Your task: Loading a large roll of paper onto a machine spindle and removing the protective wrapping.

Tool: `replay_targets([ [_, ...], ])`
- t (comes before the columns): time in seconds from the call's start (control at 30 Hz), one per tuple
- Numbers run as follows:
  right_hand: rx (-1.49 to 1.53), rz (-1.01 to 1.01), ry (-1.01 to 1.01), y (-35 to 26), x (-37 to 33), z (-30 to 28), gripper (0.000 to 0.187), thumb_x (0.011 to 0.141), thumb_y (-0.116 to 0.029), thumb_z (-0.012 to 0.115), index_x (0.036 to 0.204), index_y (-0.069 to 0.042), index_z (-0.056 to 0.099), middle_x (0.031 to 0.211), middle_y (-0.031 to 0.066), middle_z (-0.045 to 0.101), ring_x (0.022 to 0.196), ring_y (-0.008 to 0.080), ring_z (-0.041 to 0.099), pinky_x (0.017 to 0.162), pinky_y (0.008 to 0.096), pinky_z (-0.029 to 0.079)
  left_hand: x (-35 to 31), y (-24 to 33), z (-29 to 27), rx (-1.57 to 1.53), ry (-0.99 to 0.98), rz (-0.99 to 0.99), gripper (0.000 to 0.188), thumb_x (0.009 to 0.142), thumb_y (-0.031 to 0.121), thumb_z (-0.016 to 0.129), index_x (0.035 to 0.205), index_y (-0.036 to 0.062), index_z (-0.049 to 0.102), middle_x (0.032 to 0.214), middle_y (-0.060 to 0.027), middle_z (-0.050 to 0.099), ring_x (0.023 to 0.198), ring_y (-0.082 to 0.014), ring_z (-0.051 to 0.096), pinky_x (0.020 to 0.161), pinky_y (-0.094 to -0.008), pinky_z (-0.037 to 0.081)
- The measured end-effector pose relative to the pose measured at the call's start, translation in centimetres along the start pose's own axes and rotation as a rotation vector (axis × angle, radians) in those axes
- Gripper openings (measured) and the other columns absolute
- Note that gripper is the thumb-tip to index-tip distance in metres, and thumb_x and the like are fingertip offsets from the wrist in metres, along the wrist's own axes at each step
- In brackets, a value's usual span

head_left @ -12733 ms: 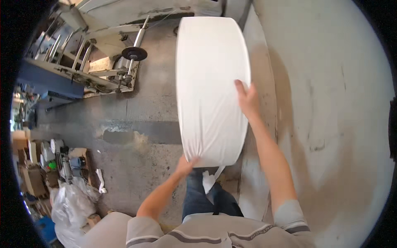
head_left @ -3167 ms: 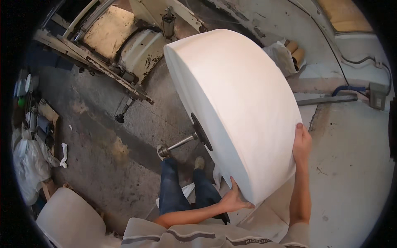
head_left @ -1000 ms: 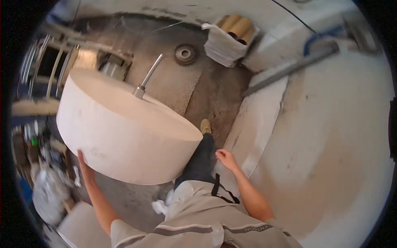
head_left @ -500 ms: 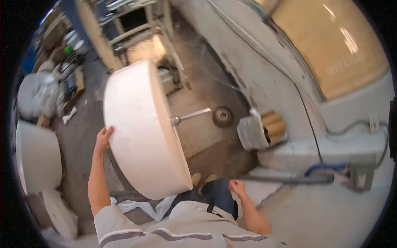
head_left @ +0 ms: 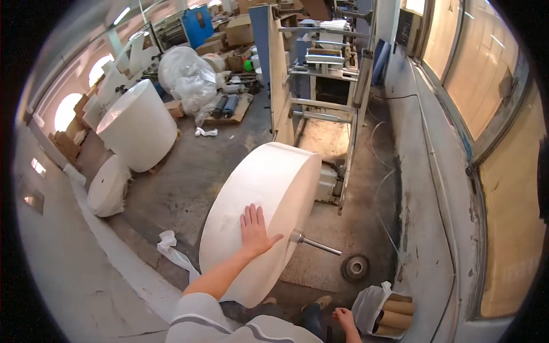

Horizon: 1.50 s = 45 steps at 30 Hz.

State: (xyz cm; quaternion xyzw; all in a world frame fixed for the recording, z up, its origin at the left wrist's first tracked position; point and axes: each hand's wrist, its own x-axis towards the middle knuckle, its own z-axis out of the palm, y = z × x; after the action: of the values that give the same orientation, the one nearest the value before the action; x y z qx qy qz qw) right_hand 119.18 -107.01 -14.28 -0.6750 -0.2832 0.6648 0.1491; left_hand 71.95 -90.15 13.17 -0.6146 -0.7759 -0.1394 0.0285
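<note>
Rested left hand (head_left: 255,231) flat on white roll (head_left: 240,191) near edge (head_left: 284,200); held right hand (head_left: 343,318) half-curled, couldn't tell grip; had floor room (head_left: 157,200) leftward, wall (head_left: 422,183) rightward.

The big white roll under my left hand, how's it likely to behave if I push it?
The big white roll would probably roll, as it appears to stand on its curved rim. It's likely heavy, looking solid and far wider than your left hand. It might tip sideways, being narrow for its height.
</note>
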Motion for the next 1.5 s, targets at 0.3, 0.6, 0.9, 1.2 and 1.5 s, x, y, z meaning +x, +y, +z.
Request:
replay_targets([
  [0.3, -0.897, -0.077, -0.297, 18.2, 8.6, -11.6, 0.050, 0.087, -0.051, 0.064, 0.097, -0.003, 0.073, 0.084, 0.0209, 0.071, 0.087, 0.0294, 0.072, 0.079, 0.0425, 0.053, 0.6, 1.8, 4.2, 0.051, 0.057, -0.056, 0.094, 0.081, 0.041, 0.071, 0.148, -0.0067, 0.027, 0.156, -0.0306, 0.022, 0.147, -0.0456, 0.017, 0.117, -0.0589, 0.016],
  [0.6, -0.069, 0.060, -0.147, -3.7, 6.2, -10.0, 0.027, 0.095, -0.031, 0.065, 0.088, -0.005, 0.066, 0.071, 0.0031, 0.063, 0.057, 0.0130, 0.058, 0.049, 0.0289, 0.046, 0.1, 1.3, 1.9, 0.087, -0.030, -0.159, 0.096, 0.082, 0.045, 0.071, 0.149, -0.0069, 0.026, 0.156, -0.0297, 0.022, 0.147, -0.0447, 0.017, 0.118, -0.0589, 0.014],
  [0.9, -0.011, 0.058, 0.027, -2.4, 18.1, -17.2, 0.031, 0.097, -0.034, 0.063, 0.081, -0.008, 0.062, 0.069, 0.0039, 0.062, 0.059, 0.0163, 0.060, 0.055, 0.0308, 0.052, 6.8, 2.0, 7.0, 0.179, 0.070, -0.165, 0.086, 0.083, 0.049, 0.070, 0.143, -0.0045, 0.039, 0.150, -0.0288, 0.035, 0.143, -0.0443, 0.029, 0.117, -0.0538, 0.023],
  [1.2, -0.219, 0.012, 0.168, 12.1, 43.8, -13.5, 0.040, 0.091, -0.036, 0.061, 0.089, 0.003, 0.067, 0.083, 0.0212, 0.069, 0.084, 0.0380, 0.067, 0.074, 0.0458, 0.050, 5.4, -2.4, 3.4, 0.296, 0.023, -0.236, 0.072, 0.101, 0.032, 0.057, 0.155, 0.0022, 0.022, 0.155, -0.0185, 0.034, 0.139, -0.0302, 0.037, 0.115, -0.0421, 0.032],
  [1.5, -0.189, 0.172, 0.704, 29.1, 63.9, -18.7, 0.067, 0.082, -0.045, 0.076, 0.116, 0.011, 0.061, 0.107, 0.0218, 0.069, 0.096, 0.0337, 0.067, 0.079, 0.0410, 0.052, 7.7, 2.6, 8.9, 0.836, -0.021, -0.505, 0.074, 0.101, 0.045, 0.049, 0.152, -0.0038, 0.026, 0.156, -0.0252, 0.030, 0.143, -0.0413, 0.031, 0.118, -0.0538, 0.028],
])
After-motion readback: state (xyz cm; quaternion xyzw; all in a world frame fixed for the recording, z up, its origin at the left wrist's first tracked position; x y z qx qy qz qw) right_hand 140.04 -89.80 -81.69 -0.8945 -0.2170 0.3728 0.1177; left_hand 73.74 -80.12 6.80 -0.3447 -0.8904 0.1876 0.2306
